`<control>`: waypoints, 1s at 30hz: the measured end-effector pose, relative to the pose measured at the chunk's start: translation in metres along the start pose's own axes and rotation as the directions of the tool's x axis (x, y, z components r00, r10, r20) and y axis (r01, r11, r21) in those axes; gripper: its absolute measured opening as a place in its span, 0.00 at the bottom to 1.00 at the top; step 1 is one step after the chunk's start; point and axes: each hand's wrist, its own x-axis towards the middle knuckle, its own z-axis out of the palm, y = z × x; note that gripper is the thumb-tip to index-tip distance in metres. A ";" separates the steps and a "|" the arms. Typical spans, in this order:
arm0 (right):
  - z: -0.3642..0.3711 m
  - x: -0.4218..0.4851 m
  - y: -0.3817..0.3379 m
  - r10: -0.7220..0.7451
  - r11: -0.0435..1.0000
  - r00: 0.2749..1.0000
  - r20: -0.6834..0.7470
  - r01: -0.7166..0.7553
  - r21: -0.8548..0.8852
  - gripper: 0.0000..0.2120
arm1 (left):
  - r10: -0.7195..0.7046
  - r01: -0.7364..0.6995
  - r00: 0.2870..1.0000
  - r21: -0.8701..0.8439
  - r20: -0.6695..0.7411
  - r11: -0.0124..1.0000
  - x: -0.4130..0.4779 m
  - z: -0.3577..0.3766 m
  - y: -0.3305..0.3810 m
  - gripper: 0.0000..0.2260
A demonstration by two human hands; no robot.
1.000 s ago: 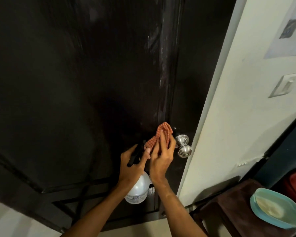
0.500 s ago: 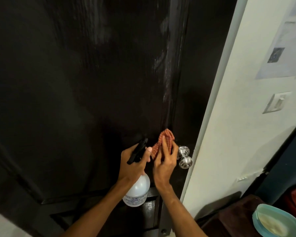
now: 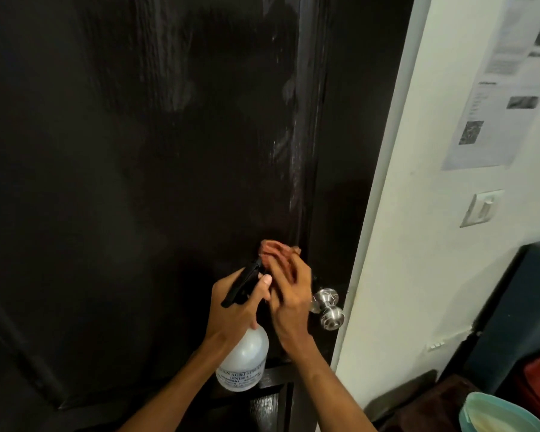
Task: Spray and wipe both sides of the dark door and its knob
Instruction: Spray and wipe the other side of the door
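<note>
Currently the door (image 3: 138,182) fills the left and centre of the view, with pale streaks on its upper face. The wall (image 3: 418,244) borders its right edge. The left hand (image 3: 234,310) grips the bottle (image 3: 247,360) at the neck, upright and close to the door. The right hand (image 3: 290,304), fingers straight though blurred, presses the cloth (image 3: 273,249) against the door. The knob (image 3: 331,316) lies just right of that hand, below the cloth.
</note>
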 end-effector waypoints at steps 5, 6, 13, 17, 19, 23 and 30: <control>0.000 0.010 -0.001 -0.008 0.999 0.996 -0.086 0.004 -0.052 0.16 | 0.006 -0.005 0.999 -0.017 0.037 1.000 0.002 -0.001 0.009 0.08; -0.002 0.017 -0.002 0.075 0.997 0.986 -0.149 -0.076 -0.007 0.22 | 0.021 -0.020 0.999 -0.018 0.036 1.000 0.007 -0.003 0.014 0.08; -0.015 0.117 -0.026 0.033 0.999 0.976 -0.217 -0.038 -0.019 0.23 | 0.072 -0.072 0.997 -0.009 0.030 0.997 0.025 -0.012 0.030 0.09; -0.012 0.076 -0.018 0.038 0.997 0.985 -0.166 -0.048 -0.056 0.26 | 0.078 -0.076 0.996 -0.034 0.053 0.996 0.031 -0.008 0.041 0.08; -0.012 0.063 -0.016 0.077 0.996 0.987 -0.138 -0.083 -0.038 0.30 | 0.074 -0.071 0.995 -0.047 0.060 0.996 0.034 -0.007 0.048 0.09; -0.014 0.144 -0.039 0.016 0.999 0.980 -0.199 -0.026 -0.046 0.25 | 0.081 -0.078 0.995 -0.052 0.054 0.996 0.049 -0.009 0.065 0.08; -0.011 0.134 -0.043 -0.150 0.982 0.985 -0.087 0.138 -0.132 0.25 | 0.111 -0.109 0.994 -0.056 0.026 0.992 0.060 -0.014 0.094 0.08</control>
